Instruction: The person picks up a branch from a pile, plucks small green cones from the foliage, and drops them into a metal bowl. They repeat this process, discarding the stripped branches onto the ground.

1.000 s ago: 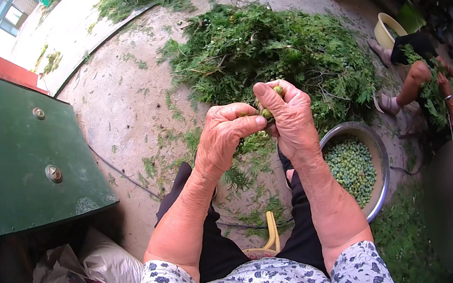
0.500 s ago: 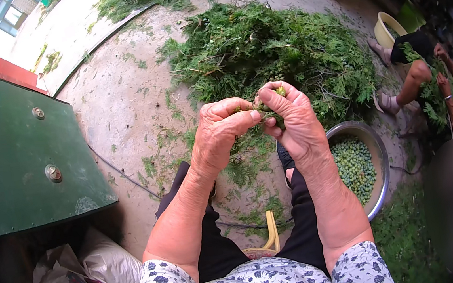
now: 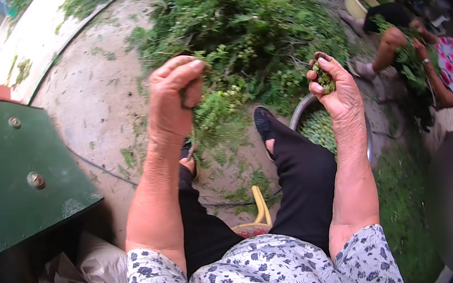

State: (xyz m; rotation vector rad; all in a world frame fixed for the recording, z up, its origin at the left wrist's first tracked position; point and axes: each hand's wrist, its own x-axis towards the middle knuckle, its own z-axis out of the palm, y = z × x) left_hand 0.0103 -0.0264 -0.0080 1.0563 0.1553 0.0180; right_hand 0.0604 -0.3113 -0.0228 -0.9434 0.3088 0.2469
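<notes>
My left hand [image 3: 174, 99] is closed on a leafy green sprig [image 3: 217, 111] that hangs down from it over my knees. My right hand [image 3: 332, 84] is cupped around a small bunch of green berries [image 3: 323, 76], held just above a metal bowl [image 3: 298, 115] that holds many more of the same green berries. Both hands are raised and apart. A big pile of cut green branches [image 3: 240, 31] lies on the concrete ground ahead of me.
A green metal panel [image 3: 7, 170] with bolts stands at my left, with white plastic bags [image 3: 84, 275] below it. Another person [image 3: 427, 58] sits at the right handling greenery, near a yellow basin [image 3: 359, 1]. A yellow stool leg [image 3: 262, 205] shows between my legs.
My hands were together over the pile, working one sprig. They have now pulled apart: the left keeps the sprig, the right moved right over the bowl with the berries.
</notes>
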